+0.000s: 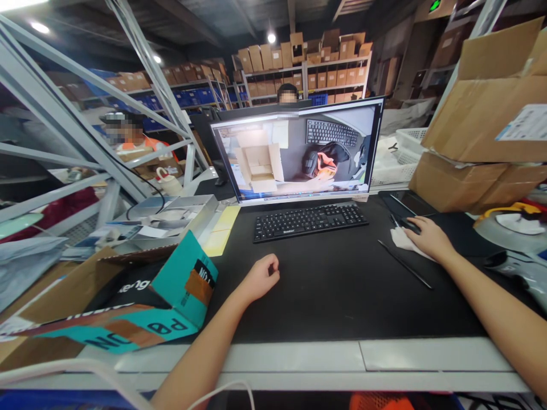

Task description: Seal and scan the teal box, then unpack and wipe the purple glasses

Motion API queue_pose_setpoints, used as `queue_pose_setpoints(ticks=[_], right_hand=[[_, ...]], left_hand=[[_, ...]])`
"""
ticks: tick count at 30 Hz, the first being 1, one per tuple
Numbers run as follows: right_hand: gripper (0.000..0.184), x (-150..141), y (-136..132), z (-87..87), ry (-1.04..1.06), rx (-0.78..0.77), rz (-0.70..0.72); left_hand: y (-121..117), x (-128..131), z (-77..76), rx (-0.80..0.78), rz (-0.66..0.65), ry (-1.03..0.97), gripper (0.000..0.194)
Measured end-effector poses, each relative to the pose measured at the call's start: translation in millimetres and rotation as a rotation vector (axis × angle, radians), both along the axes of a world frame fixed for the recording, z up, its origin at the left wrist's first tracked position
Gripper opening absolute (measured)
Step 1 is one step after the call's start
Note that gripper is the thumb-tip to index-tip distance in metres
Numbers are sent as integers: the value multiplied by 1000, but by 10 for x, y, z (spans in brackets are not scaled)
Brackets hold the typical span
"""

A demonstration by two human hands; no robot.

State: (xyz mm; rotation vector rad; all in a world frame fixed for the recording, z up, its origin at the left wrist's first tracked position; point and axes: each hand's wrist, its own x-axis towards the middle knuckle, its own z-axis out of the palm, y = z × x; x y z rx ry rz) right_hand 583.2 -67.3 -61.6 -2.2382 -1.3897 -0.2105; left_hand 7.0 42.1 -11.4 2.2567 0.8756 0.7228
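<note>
Right hand on the mouse, left fingers curled over the mat

The widest stretch of black mat (337,302) lies between the person's forearms, running from the keyboard (310,221) down to the pale front edge of the bench (299,357). On the left, that stretch ends at a teal-sided carton (179,322) with raised flaps and a black item with white lettering (134,287) inside. The left hand (260,278) is near the carton's corner, its fingers folded in with nothing showing in them; whether it touches the mat cannot be told.

The mouse (409,226) is right of the keyboard, under the right hand (424,236), whose fingers are closed around it. A crumpled white cloth (404,240) lies partly beneath that hand, and a thin dark rod (405,264) slants just beside it. Farther right, a grey handheld device (519,276) and a roll of clear tape (510,228) crowd the side.

Behind the keyboard stands a lit monitor (299,155); yellow paper (223,230) and a grey tray of papers (183,215) lie to its left. Stacked cardboard boxes (482,122) rise at right. Beyond are carton-filled shelves (305,71), a person in an orange vest (149,143) at left, and another person partly hidden behind the monitor.
</note>
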Motion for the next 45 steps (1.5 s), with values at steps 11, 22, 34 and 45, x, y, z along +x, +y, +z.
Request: queue_pose_setpoints(ticks=[11,22,34,45], right_hand=[[57,9,-1,3,-1,-6,0],[60,32,6,-24,-1,15,8],[58,76,12,-73,-8,60,21],[58,-68,-29,70,1,-28,-10]], left_hand=[[5,1,-4,-5,-1,6,14],[-2,0,-3,-7,-4,8,13],[-3,-5,-4,-14,-5,17,13],[2,0,-3,-6,-7,14,12]])
